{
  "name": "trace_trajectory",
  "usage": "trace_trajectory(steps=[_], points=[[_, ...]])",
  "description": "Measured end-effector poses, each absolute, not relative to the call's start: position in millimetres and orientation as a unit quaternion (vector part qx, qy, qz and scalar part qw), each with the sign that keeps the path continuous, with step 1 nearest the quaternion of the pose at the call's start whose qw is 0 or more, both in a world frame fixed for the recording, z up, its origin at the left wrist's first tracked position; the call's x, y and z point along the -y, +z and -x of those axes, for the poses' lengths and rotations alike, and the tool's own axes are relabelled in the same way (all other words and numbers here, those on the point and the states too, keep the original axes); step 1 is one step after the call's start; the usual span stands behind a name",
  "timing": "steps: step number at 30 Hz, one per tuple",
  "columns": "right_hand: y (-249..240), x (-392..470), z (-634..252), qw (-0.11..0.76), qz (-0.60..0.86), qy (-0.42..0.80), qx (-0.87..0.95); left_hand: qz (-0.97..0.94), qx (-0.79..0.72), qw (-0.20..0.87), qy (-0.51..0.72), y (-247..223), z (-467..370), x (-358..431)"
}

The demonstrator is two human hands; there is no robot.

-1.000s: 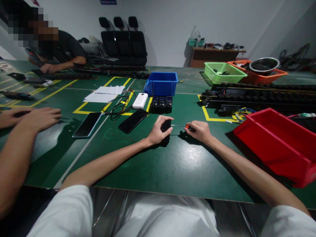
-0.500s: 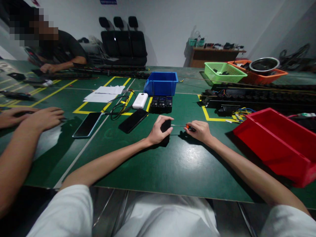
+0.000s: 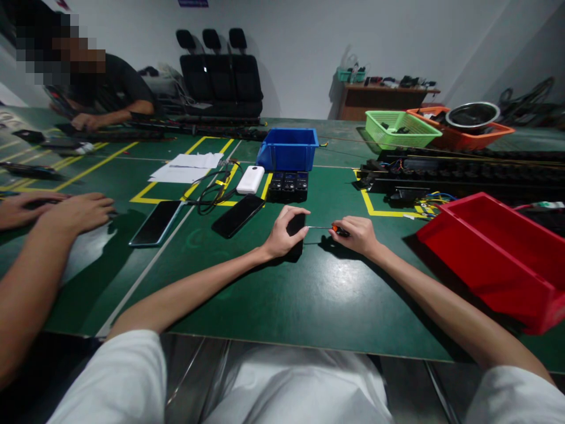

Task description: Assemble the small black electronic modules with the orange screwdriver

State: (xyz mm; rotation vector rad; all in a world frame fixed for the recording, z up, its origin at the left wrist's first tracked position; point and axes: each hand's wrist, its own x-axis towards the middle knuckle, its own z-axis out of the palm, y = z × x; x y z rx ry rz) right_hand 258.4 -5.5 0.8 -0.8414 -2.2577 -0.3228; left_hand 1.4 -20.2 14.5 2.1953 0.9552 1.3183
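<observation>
My left hand (image 3: 282,234) grips a black box-shaped part (image 3: 296,227) from its left side, thumb and fingers curved round it as it rests on the table. My right hand (image 3: 356,234) is closed on the orange and black handle of a screwdriver (image 3: 335,228). Its thin metal shaft lies level and points left, with the tip at the right side of the black part; whether it sits in a screw is too small to tell. Just beyond my left hand stand several black parts (image 3: 288,186) side by side, in front of a blue bin (image 3: 289,150).
Two phones (image 3: 238,215) and a white power bank (image 3: 251,179) with cables lie to the left. A red bin (image 3: 494,253) stands at right, near long black assemblies (image 3: 450,174). Behind are a green basket (image 3: 401,131) and an orange basket (image 3: 485,140). Another person's hands (image 3: 75,212) rest at left.
Hardly anything differs. Both of my hands keep their place on the black part and the screwdriver; the nearby person's hand at left shifts very slightly.
</observation>
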Motion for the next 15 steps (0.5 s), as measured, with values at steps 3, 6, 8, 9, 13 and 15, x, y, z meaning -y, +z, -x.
trace_trajectory(steps=[3,6,8,9,13,15], points=[[1.1,5.3,-258.3,0.354,0.328,-0.131,0.866,-0.788,-0.341,0.201,0.472,14.6,-1.6,20.6],[1.8,5.5,-258.1,0.352,0.336,-0.129,0.864,-0.788,-0.340,0.200,0.473,15.3,-1.7,21.2],[2.3,5.8,-257.9,0.350,0.341,-0.123,0.864,-0.788,-0.341,0.200,0.472,15.7,-1.7,21.4],[2.4,5.9,-257.9,0.350,0.342,-0.122,0.864,-0.788,-0.341,0.200,0.471,15.9,-1.7,21.5],[2.0,5.7,-258.3,0.353,0.335,-0.131,0.864,-0.791,-0.339,0.198,0.469,15.7,-1.9,21.2],[1.5,5.4,-258.6,0.356,0.328,-0.133,0.865,-0.791,-0.338,0.195,0.470,15.1,-2.0,20.8]])
